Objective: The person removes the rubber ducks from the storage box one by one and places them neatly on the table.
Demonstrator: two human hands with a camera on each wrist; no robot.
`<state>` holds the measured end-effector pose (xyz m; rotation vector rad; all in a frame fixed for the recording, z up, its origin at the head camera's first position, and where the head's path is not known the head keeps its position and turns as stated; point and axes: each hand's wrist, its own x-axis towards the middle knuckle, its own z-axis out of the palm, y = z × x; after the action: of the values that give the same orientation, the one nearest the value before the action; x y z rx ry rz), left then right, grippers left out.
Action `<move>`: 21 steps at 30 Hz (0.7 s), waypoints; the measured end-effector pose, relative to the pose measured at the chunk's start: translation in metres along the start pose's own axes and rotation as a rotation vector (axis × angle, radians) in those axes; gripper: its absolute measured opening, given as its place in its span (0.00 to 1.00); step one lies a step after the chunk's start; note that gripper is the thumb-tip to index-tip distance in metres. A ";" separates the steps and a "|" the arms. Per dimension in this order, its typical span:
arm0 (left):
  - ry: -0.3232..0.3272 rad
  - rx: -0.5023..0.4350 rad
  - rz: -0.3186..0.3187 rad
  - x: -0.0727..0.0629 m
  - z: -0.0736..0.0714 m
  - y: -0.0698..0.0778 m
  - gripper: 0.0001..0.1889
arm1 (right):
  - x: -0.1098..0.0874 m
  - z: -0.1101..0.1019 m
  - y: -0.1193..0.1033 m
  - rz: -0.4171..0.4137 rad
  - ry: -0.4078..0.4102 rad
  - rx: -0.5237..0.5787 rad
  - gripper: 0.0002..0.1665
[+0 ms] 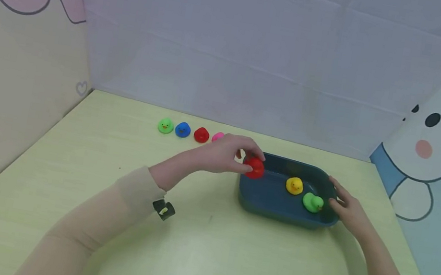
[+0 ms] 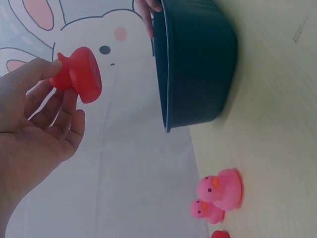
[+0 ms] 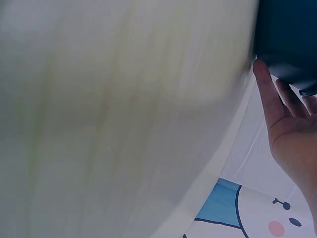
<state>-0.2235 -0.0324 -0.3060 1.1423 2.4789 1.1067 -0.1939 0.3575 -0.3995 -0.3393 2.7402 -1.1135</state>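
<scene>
My left hand point(image 1: 228, 154) pinches a red rubber duck point(image 1: 256, 168) between thumb and fingers, above the left end of a dark teal plastic basin point(image 1: 265, 208). In the left wrist view the red duck point(image 2: 81, 74) is held at the fingertips with its flat base facing away from the palm. Inside the basin sit a yellow duck point(image 1: 294, 185) and a green duck point(image 1: 313, 202). My right hand point(image 1: 349, 215) holds the basin's right end, its fingers and thumb at the rim. In the right wrist view its fingers point(image 3: 270, 94) touch the basin's outer wall.
Along the back of the pale table point(image 1: 183, 257) stand a light green duck point(image 1: 166, 125), a blue duck point(image 1: 183, 129), a red duck point(image 1: 201, 135) and a pink duck point(image 1: 218, 136). The left wrist view shows two pink ducks point(image 2: 225, 191). Printed cloth walls point(image 1: 234, 52) enclose the table.
</scene>
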 end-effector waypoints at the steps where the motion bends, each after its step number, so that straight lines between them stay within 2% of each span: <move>1: 0.004 -0.003 0.005 -0.002 -0.003 -0.001 0.18 | 0.000 0.000 0.000 0.000 -0.001 0.002 0.36; 6: 0.027 -0.027 0.019 -0.014 -0.015 -0.010 0.17 | -0.001 0.000 0.000 -0.004 0.001 0.004 0.36; 13: 0.074 -0.056 -0.013 -0.029 -0.026 -0.025 0.16 | -0.002 -0.001 0.000 -0.023 0.019 -0.016 0.35; 21: 0.085 -0.028 0.030 -0.039 -0.034 -0.048 0.15 | -0.001 -0.001 0.000 -0.019 0.013 -0.005 0.36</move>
<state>-0.2392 -0.0994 -0.3206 1.1520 2.5082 1.2190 -0.1927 0.3583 -0.3984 -0.3602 2.7573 -1.1176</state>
